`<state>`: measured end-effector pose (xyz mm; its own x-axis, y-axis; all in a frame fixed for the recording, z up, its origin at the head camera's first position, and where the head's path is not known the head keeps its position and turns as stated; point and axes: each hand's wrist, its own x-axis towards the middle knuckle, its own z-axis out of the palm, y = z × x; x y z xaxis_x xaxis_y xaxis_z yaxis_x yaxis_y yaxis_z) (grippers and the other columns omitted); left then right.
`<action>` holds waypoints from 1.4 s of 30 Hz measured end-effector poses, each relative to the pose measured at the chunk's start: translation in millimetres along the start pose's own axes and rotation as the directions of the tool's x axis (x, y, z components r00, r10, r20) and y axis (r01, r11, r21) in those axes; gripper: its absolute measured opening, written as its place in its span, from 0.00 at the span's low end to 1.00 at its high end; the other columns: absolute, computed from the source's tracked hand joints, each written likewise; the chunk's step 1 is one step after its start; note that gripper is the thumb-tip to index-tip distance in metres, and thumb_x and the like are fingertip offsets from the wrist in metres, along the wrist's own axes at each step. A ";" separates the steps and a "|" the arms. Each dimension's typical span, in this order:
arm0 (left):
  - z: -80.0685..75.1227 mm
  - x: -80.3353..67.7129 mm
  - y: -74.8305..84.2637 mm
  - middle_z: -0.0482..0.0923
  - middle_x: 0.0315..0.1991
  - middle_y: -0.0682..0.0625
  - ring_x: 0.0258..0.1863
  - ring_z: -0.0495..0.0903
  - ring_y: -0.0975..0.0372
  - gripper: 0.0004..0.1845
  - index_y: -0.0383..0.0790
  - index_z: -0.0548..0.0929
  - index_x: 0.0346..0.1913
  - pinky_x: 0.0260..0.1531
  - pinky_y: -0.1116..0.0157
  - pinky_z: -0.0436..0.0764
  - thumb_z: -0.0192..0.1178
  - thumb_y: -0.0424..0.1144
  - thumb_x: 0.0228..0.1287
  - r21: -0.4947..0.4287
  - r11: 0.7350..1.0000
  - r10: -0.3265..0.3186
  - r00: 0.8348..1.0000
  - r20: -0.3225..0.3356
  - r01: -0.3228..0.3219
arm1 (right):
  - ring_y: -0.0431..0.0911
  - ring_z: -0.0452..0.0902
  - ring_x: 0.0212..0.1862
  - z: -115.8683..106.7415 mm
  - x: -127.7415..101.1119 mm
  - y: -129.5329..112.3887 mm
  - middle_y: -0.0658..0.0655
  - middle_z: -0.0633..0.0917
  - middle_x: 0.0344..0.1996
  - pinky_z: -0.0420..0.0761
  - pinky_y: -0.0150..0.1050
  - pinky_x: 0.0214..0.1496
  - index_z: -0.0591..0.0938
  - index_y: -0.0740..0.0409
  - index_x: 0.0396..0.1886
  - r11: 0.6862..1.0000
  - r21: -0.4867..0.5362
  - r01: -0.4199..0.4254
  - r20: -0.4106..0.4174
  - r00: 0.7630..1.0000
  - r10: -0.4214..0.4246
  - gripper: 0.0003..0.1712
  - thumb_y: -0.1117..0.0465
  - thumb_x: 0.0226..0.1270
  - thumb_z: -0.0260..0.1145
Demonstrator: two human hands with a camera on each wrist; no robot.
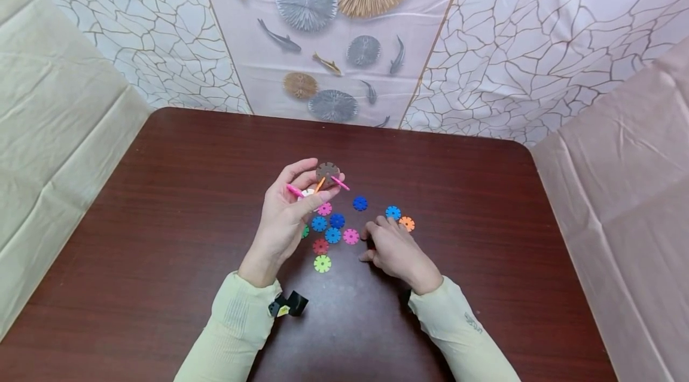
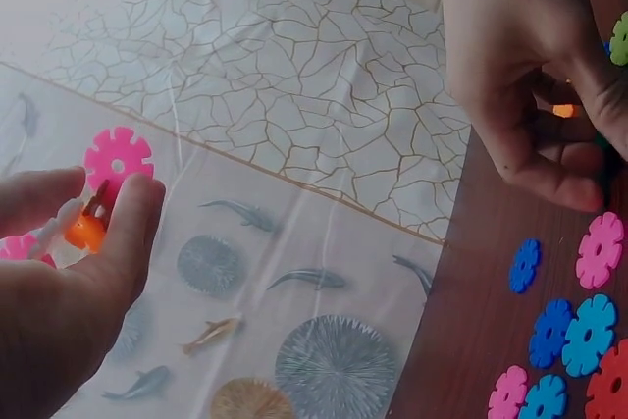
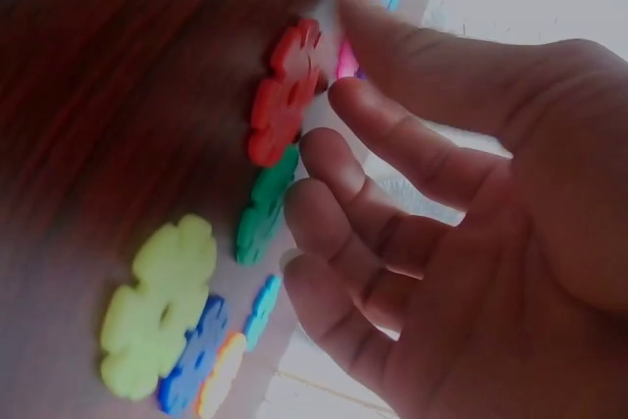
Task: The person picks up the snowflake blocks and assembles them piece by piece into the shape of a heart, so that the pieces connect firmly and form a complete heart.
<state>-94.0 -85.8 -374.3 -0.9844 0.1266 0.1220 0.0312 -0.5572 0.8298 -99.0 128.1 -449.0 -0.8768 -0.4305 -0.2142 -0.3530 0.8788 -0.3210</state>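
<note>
My left hand (image 1: 317, 186) is raised above the table and pinches a small cluster of slotted plastic discs (image 1: 325, 177): a brown one on top, with pink, orange and white ones slotted in. The left wrist view shows the cluster's pink disc (image 2: 118, 156) and orange disc (image 2: 86, 231) between thumb and fingers. My right hand (image 1: 372, 242) rests low on the table with loosely curled fingers and holds nothing. It lies beside a pink disc (image 1: 351, 236) and an orange disc (image 1: 407, 223). In the right wrist view its fingers (image 3: 392, 174) hover by a red disc (image 3: 285, 95) and a green disc (image 3: 263, 208).
Several loose discs lie mid-table: blue (image 1: 360, 203), light blue (image 1: 393, 212), red (image 1: 320, 245), yellow-green (image 1: 322, 263). The dark wooden table (image 1: 161, 220) ends at a patterned sheet wall (image 1: 334, 41) behind and cloth at both sides. A black clip (image 1: 289, 304) sits at my left wrist.
</note>
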 end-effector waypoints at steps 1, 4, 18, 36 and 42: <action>0.0 0.2 -0.1 0.78 0.55 0.36 0.54 0.80 0.46 0.24 0.33 0.70 0.60 0.52 0.52 0.77 0.57 0.18 0.62 -0.003 1.000 0.002 1.000 -0.004 -0.002 | 0.46 0.67 0.38 0.3 0.3 -0.7 0.49 0.76 0.35 0.73 0.43 0.43 0.82 0.55 0.44 1.000 0.011 0.002 -0.004 1.000 -0.002 0.21 0.50 0.54 0.76; -0.1 0.8 -0.5 0.79 0.54 0.36 0.54 0.80 0.45 0.21 0.29 0.73 0.58 0.52 0.52 0.77 0.58 0.19 0.62 -0.011 1.000 0.011 1.000 -0.016 -0.011 | 0.47 0.68 0.38 2.2 2.0 -3.6 0.50 0.77 0.36 0.74 0.45 0.44 0.81 0.57 0.47 0.999 0.032 0.014 -0.025 1.000 -0.013 0.25 0.47 0.55 0.75; -0.5 1.3 0.8 0.77 0.56 0.34 0.54 0.79 0.44 0.25 0.33 0.71 0.64 0.51 0.51 0.78 0.56 0.20 0.64 -0.062 0.998 0.012 1.000 0.000 -0.012 | 0.51 0.74 0.41 12.2 13.2 -14.8 0.54 0.81 0.39 0.76 0.49 0.44 0.84 0.54 0.48 0.995 -0.094 0.020 -0.147 0.989 -0.034 0.17 0.51 0.64 0.69; -1.6 1.4 3.8 0.75 0.57 0.34 0.55 0.79 0.46 0.30 0.33 0.68 0.67 0.53 0.55 0.78 0.54 0.17 0.61 0.007 0.999 0.043 0.999 0.008 -0.043 | 0.49 0.71 0.37 4.9 17.8 -13.5 0.54 0.79 0.35 0.76 0.46 0.43 0.80 0.62 0.45 0.998 0.057 0.014 -0.015 1.000 -0.013 0.14 0.62 0.61 0.69; -2.9 0.0 4.6 0.77 0.54 0.36 0.52 0.81 0.48 0.25 0.29 0.70 0.62 0.52 0.54 0.78 0.54 0.17 0.60 0.019 0.999 0.034 0.999 0.002 -0.034 | 0.46 0.69 0.32 2.4 17.3 -10.7 0.50 0.75 0.28 0.74 0.39 0.34 0.76 0.56 0.39 0.990 0.143 -0.019 -0.001 1.000 0.019 0.12 0.61 0.60 0.71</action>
<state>-94.3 -90.8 -372.0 -0.9824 0.1093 0.1518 0.0684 -0.5454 0.8354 -109.6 110.8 -451.4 -0.8836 -0.4136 -0.2197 -0.2863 0.8482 -0.4456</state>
